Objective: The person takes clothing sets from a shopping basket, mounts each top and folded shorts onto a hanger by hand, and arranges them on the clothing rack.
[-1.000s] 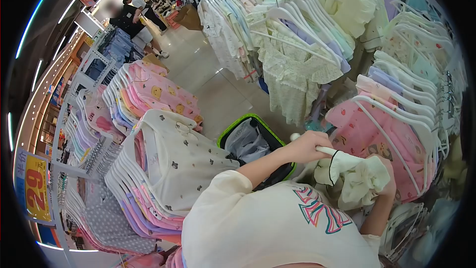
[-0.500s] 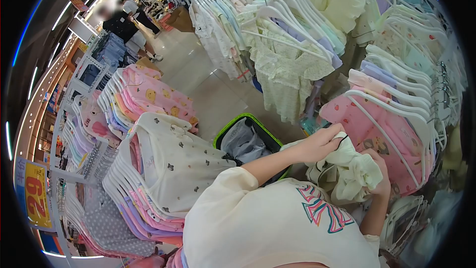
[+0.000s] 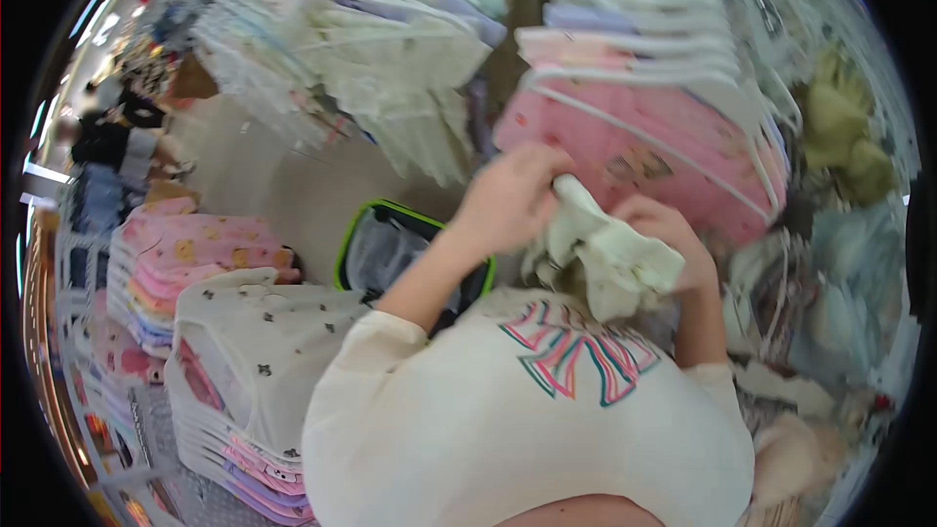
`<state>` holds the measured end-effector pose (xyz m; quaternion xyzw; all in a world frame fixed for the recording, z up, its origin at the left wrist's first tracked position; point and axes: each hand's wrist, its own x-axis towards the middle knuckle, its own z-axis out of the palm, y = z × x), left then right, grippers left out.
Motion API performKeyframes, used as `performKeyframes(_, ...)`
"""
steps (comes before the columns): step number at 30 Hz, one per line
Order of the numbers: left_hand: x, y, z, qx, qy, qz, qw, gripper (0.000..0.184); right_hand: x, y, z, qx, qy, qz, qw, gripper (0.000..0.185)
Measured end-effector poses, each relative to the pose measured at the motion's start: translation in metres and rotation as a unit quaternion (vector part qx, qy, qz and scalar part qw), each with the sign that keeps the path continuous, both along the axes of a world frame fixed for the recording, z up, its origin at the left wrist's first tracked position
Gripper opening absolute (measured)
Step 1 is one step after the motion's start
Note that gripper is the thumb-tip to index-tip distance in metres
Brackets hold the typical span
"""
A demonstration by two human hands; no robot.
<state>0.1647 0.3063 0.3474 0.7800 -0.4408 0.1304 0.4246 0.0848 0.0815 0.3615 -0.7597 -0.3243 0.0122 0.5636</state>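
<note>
Fingers of my left hand (image 3: 509, 200) and right hand (image 3: 673, 239) clamp pale cloth (image 3: 625, 268); pink clothes (image 3: 683, 132) crowd upper right, bow print (image 3: 584, 356) below, green-rimmed bin (image 3: 351, 231) centre-left.

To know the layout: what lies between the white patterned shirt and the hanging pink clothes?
The head view shows a green-rimmed bin, crossed by left forearm.

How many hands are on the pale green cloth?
2: the left hand at the upper end of the pale green cloth, the right hand at its right side. Both look blurred.
</note>
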Motion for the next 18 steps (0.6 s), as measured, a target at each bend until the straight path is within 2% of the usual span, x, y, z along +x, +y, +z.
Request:
performKeyframes(2, -0.001, -0.002, -0.007, -0.002, 0.085, 0.027, 0.996, 0.022, -0.026, 0.001, -0.009, 0.017, 0.036, 0.005, 0.999, 0.047)
performKeyframes(3, 0.0, -0.004, -0.01, -0.029, 0.107, 0.005, 0.994, 0.024, -0.018, -0.004, -0.009, 0.022, 0.034, 0.01, 0.999, 0.05)
performKeyframes(4, 0.001, -0.003, -0.007, -0.01, 0.182, -0.052, 0.982, 0.03, -0.005, -0.008, -0.007, 0.03, 0.027, 0.018, 0.999, 0.052)
performKeyframes(5, 0.006, -0.012, 0.0, -0.039, 0.178, -0.097, 0.978, 0.029, -0.005, -0.011, -0.008, 0.072, 0.042, -0.054, 0.995, 0.063)
performKeyframes(6, -0.007, -0.018, -0.002, -0.06, 0.208, -0.145, 0.966, 0.029, -0.008, -0.016, -0.016, 0.104, 0.078, -0.1, 0.986, 0.063)
performKeyframes(8, -0.011, -0.018, -0.012, 0.066, 0.281, -0.204, 0.935, 0.033, -0.015, -0.026, -0.033, 0.169, 0.175, -0.136, 0.96, 0.065)
performKeyframes(9, -0.015, -0.023, -0.023, 0.032, 0.302, -0.202, 0.931, 0.028, -0.016, -0.03, -0.039, 0.192, 0.202, -0.141, 0.95, 0.067)
performKeyframes(11, 0.003, -0.025, -0.035, -0.024, 0.318, -0.13, 0.939, 0.023, -0.001, -0.037, -0.037, 0.192, 0.114, -0.175, 0.959, 0.065)
performKeyframes(12, 0.002, -0.021, -0.032, -0.047, 0.341, -0.092, 0.934, 0.02, -0.002, -0.042, -0.04, 0.199, 0.136, -0.192, 0.951, 0.066)
performKeyframes(13, 0.007, -0.014, -0.027, -0.015, 0.326, -0.055, 0.944, 0.015, -0.01, -0.041, -0.045, 0.219, 0.157, -0.196, 0.943, 0.066)
performKeyframes(14, 0.012, -0.013, -0.021, -0.058, 0.297, -0.087, 0.949, 0.015, -0.018, -0.037, -0.048, 0.239, 0.178, -0.201, 0.933, 0.067)
performKeyframes(16, 0.017, -0.018, -0.008, -0.097, 0.177, -0.072, 0.977, 0.016, -0.007, -0.04, -0.033, 0.288, 0.165, -0.169, 0.928, 0.069)
performKeyframes(18, 0.024, -0.014, -0.004, -0.116, 0.287, -0.102, 0.945, 0.019, -0.004, -0.044, -0.035, 0.252, 0.116, -0.172, 0.945, 0.069)
